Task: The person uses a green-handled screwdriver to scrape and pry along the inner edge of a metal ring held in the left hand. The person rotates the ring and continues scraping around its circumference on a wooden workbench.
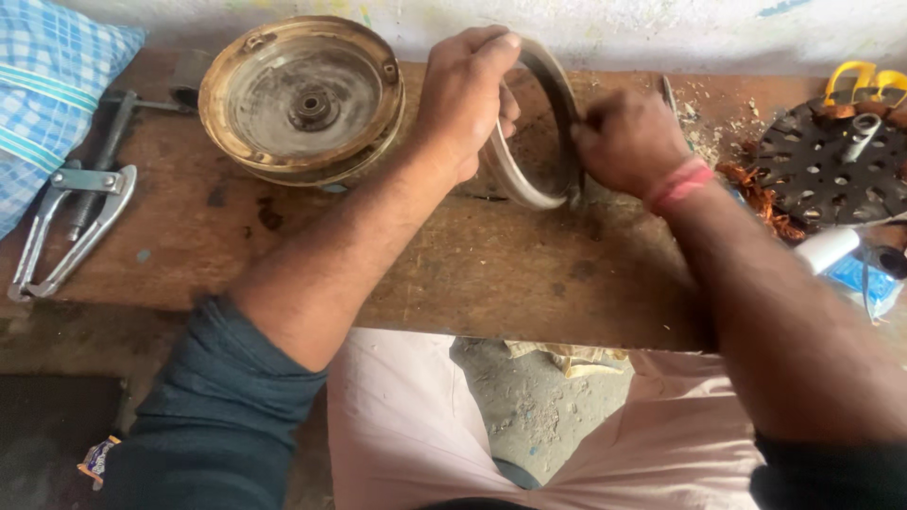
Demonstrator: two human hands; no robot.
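The metal ring (529, 132) stands on edge on the wooden surface (472, 264), at about twelve o'clock from the person. The left hand (463, 99) has its fingers curled over the ring's top rim; the right hand (628, 142) is clenched against its three o'clock side. It looks stiff, fairly light, thin-edged, best gripped by the rim. Whatever the right fist holds is hidden, and so is the ring's lower edge.

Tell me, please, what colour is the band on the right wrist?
Pinkish red wristband, seen in the head view.
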